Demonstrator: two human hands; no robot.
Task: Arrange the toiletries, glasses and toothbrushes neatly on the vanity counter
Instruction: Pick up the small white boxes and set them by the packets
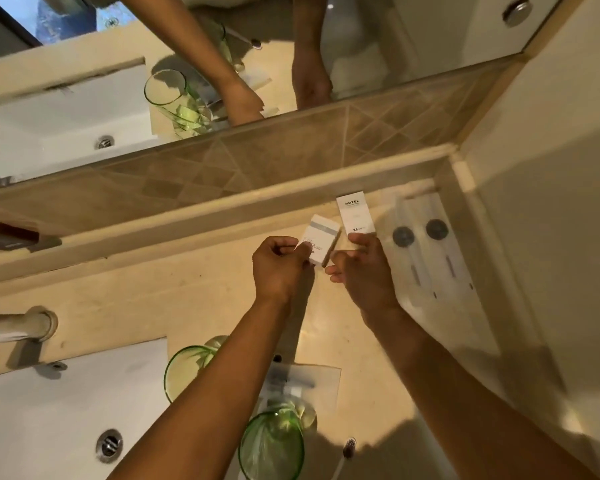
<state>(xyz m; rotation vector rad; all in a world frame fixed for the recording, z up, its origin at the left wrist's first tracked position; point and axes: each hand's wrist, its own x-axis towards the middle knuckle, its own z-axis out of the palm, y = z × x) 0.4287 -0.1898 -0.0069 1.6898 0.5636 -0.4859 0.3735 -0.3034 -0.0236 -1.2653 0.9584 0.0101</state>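
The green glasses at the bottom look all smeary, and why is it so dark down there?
In the head view, the two green glasses sit near the lens edge, so they look soft and stretched. The arms throw dark shadows across the counter, and the light is warm and yellowish. The HOTEL box stays readable.

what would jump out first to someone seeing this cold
Two hands meet mid-counter: the left hand pinches a small white box, the right hand touches the box marked HOTEL. Nearer the viewer stand two green glasses, beside the sink.
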